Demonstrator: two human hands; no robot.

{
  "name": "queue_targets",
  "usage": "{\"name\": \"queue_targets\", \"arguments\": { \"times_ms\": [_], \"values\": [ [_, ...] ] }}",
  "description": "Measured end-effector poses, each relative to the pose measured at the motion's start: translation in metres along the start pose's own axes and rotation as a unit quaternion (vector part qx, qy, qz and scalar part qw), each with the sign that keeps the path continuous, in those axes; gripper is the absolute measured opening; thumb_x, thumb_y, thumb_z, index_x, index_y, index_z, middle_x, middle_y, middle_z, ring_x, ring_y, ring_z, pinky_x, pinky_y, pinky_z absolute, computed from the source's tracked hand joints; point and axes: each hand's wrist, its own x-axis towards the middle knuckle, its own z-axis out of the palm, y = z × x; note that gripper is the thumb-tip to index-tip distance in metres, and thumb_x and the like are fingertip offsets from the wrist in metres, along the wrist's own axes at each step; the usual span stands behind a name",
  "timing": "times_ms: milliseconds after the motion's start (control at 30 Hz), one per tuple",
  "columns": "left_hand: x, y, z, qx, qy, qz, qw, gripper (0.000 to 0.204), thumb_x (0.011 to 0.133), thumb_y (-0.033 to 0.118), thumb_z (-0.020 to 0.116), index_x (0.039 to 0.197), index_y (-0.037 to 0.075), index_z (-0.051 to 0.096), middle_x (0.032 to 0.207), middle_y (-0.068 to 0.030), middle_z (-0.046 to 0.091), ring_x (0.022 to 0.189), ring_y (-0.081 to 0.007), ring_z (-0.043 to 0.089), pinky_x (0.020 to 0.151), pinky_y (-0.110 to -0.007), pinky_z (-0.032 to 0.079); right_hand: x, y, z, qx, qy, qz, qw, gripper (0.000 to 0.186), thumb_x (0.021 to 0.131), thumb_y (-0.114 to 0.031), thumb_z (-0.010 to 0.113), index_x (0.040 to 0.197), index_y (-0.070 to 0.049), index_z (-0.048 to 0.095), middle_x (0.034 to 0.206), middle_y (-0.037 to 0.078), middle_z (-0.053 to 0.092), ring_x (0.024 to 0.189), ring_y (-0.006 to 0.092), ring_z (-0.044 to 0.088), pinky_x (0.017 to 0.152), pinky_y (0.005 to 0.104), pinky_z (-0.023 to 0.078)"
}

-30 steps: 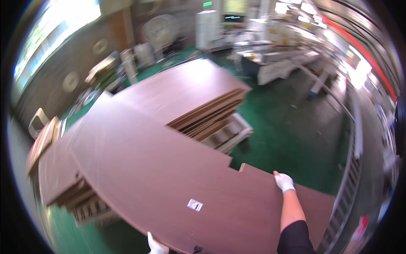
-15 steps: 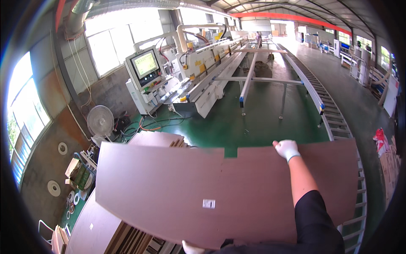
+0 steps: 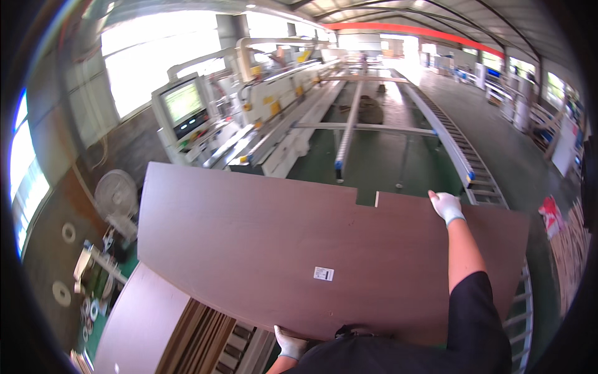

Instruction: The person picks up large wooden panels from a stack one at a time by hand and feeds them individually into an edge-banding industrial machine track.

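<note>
A long brown board (image 3: 249,230) spans the view in front of me, with a small notch in its far edge and a white label (image 3: 323,273) on its face. My right hand (image 3: 446,206), in a white glove, is closed over the far edge, to the right of the notch. At the near edge, my left hand (image 3: 289,343), also gloved, grips the board with its thumb on top; its other fingers are hidden. Below the board on the left lies another brown panel (image 3: 140,318), beside several stacked strips (image 3: 199,336).
Ahead on the left stands a long machine (image 3: 274,93) with a screen (image 3: 182,101). A rail frame (image 3: 350,134) extends away from me, bordered by a roller conveyor (image 3: 445,134) on the right. A round fan (image 3: 117,194) stands at the left.
The board's left end has risen in view, and the board has shifted slightly right with my right hand. More of my left hand now shows at the near edge.
</note>
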Motion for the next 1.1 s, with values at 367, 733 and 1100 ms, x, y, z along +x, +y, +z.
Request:
{"name": "queue_targets", "arguments": {
  "times_ms": [367, 733, 1100],
  "values": [
    [0.197, 0.001, 0.087, 0.042, 0.109, -0.041, 0.992, 0.068, 0.098, 0.054, 0.038, 0.149, 0.009, 0.031, 0.157, -0.0094, 0.028, 0.143, -0.0316, 0.026, 0.118, -0.049, 0.019, 0.165, -0.019, 0.032, -0.025, 0.063, -0.023, 0.997, 0.06, 0.097, -0.052, 0.034, 0.082, -0.007, 0.071, 0.091, 0.018, 0.069, 0.09, 0.0398, 0.065, 0.081, 0.0508, 0.049],
    [0.33, -0.063, 0.159, 0.002, 0.128, -0.032, 0.991, 0.06, 0.101, 0.048, 0.038, 0.145, 0.008, 0.037, 0.153, -0.0106, 0.036, 0.139, -0.0335, 0.034, 0.117, -0.053, 0.021, 0.355, -0.001, 0.151, -0.057, -0.034, 0.004, 0.998, 0.059, 0.098, -0.051, 0.031, 0.096, -0.01, 0.073, 0.102, 0.017, 0.07, 0.1, 0.0377, 0.065, 0.088, 0.0483, 0.049],
    [0.389, -0.094, 0.225, 0.023, 0.2, -0.019, 0.979, 0.06, 0.102, 0.048, 0.034, 0.147, 0.008, 0.034, 0.154, -0.0119, 0.034, 0.14, -0.034, 0.032, 0.117, -0.053, 0.021, 0.488, -0.011, 0.223, -0.086, -0.013, -0.062, 0.994, 0.053, 0.099, -0.046, 0.036, 0.083, -0.009, 0.07, 0.094, 0.017, 0.07, 0.093, 0.0372, 0.065, 0.086, 0.0481, 0.048]
  ]
}}
